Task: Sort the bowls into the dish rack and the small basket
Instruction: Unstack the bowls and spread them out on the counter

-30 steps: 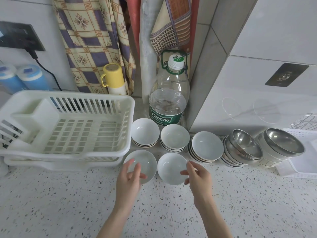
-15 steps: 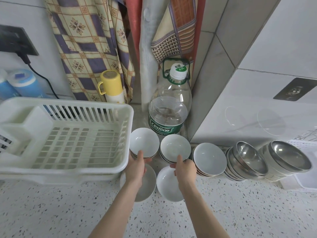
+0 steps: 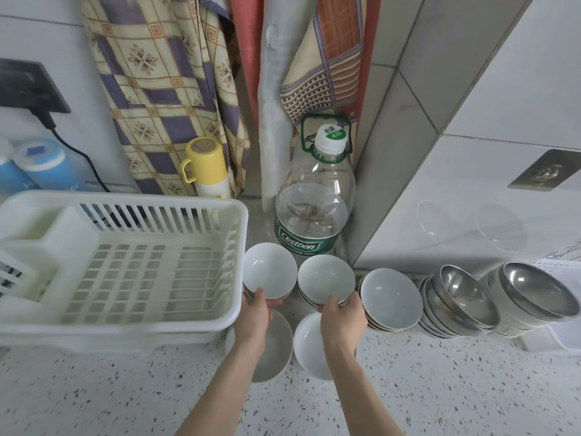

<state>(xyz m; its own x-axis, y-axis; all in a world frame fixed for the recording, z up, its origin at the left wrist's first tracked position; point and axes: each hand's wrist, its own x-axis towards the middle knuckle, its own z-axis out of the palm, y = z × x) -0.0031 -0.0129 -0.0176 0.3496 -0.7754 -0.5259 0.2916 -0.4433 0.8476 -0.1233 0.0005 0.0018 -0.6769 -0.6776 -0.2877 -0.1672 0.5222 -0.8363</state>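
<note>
Speckled counter in a tiled corner, patterned cloths hanging behind. White dish rack sits at left, nothing in it. Just right of the rack, two stacks of white bowls: left stack, middle stack. Left hand grips the near rim of the left stack, thumb on top, fingers curled under. Right hand grips the near rim of the middle stack the same way. Two single white bowls on the counter under the wrists: one under the left, one under the right. Third white stack tilted, right of the hands. Two tilted steel bowl stacks further right. White basket at far right edge, mostly cut off. Water bottle behind the bowls, yellow flask behind the rack.
</note>
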